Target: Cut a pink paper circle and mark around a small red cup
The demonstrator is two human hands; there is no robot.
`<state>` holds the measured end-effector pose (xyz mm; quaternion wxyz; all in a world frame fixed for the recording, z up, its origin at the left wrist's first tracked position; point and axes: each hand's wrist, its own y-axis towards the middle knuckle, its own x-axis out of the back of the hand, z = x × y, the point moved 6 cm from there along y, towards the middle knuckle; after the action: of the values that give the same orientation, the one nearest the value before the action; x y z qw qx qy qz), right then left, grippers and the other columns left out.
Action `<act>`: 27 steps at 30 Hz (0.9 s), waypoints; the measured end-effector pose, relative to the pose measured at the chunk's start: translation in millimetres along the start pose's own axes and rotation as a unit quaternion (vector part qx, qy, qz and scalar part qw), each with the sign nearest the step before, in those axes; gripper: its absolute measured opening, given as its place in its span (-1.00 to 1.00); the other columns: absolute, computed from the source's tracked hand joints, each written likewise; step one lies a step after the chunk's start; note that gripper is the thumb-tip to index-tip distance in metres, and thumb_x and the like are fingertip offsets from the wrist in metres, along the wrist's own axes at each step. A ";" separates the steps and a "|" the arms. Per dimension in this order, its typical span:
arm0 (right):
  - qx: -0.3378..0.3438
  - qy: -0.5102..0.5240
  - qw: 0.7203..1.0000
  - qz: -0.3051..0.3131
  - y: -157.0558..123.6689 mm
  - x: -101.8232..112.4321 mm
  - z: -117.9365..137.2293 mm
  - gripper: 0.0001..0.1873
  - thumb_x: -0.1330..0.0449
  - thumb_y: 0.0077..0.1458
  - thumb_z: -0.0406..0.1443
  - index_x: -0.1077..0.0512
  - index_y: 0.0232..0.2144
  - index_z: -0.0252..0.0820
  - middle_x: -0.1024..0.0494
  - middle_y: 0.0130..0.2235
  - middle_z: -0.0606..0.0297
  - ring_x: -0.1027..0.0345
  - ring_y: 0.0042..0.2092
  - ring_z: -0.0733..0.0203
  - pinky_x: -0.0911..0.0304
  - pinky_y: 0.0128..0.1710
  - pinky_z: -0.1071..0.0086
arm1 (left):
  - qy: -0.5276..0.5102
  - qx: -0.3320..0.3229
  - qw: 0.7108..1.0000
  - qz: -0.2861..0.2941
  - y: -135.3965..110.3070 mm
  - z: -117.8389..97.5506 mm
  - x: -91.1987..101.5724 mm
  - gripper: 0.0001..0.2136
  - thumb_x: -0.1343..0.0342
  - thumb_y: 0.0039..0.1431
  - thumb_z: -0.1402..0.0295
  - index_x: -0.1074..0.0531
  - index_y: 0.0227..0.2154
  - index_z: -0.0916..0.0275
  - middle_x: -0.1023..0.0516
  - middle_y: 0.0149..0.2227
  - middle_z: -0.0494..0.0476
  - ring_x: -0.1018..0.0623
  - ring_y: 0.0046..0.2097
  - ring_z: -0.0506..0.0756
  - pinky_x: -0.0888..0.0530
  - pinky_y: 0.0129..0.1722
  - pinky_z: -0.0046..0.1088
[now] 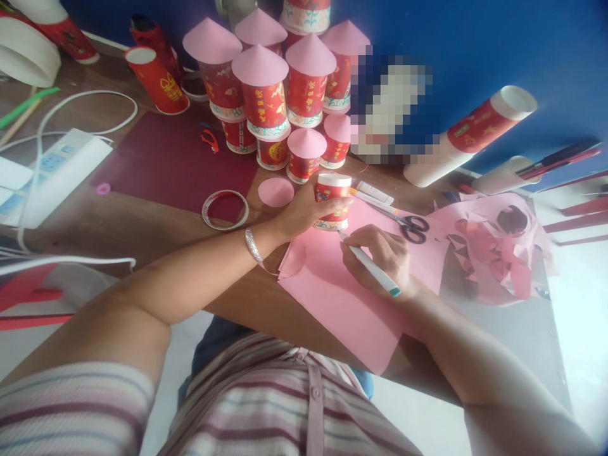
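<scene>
My left hand [308, 208] wraps round a red cardboard tube [334, 183] with a white rim, which stands upright on a sheet of pink paper [351, 297]. In my right hand [387, 256] is a white marker pen [375, 269] with a green end. Its tip is at the foot of the tube, by the paper; whether it touches I cannot tell. Black-handled scissors [413, 228] lie just beyond my right hand. A small pink paper disc [276, 192] rests beyond my left wrist, and cut pink pieces [292, 259] lie under it.
Several red tubes with pink cone tops [260, 95] stand stacked at the back. Pink paper scraps [503, 253] heap on the right. A tall tube [491, 117] leans near the wall. At left are a power strip [61, 171], a tape roll [225, 209] and a dark red sheet [175, 161].
</scene>
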<state>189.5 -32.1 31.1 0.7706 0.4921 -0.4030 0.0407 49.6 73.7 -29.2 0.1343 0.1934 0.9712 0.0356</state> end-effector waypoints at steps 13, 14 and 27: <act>0.037 0.027 0.999 -0.017 0.9 -0.5 3.1 -0.73 -0.28 0.27 -0.50 -0.41 -0.15 -0.01 -0.54 -0.40 0.50 -0.52 -0.42 0.27 -0.74 -0.04 0.12 | -0.060 0.011 0.998 -0.012 0.5 3.7 2.8 -0.54 -0.48 0.13 0.12 -0.41 -0.03 0.14 -0.55 -0.13 0.04 -0.59 -0.10 0.10 -0.55 0.01 -0.27; 0.037 0.030 0.999 -0.012 0.3 -1.3 3.1 -0.74 -0.28 0.27 -0.49 -0.41 -0.14 -0.02 -0.54 -0.39 0.50 -0.52 -0.42 0.27 -0.74 -0.03 0.12 | -0.060 0.007 0.998 -0.009 0.5 3.8 2.7 -0.55 -0.46 0.15 0.12 -0.41 -0.03 0.14 -0.56 -0.12 0.05 -0.59 -0.08 0.11 -0.55 0.04 -0.24; 0.055 0.057 0.997 0.022 -2.8 -6.4 10.1 -0.75 -0.29 0.29 -0.49 -0.42 -0.10 -0.08 -0.56 -0.35 0.45 -0.53 -0.36 0.26 -0.74 0.03 0.13 | -0.032 0.011 0.999 0.007 -1.4 3.4 0.1 -0.49 -0.48 0.12 0.00 -0.43 -0.04 0.16 -0.57 -0.19 0.08 -0.61 -0.14 0.15 -0.60 -0.02 -0.16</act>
<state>180.6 -39.4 26.8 0.7626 0.5219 -0.3667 0.1078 50.0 72.6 -32.7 0.1632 0.2030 0.9653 0.0193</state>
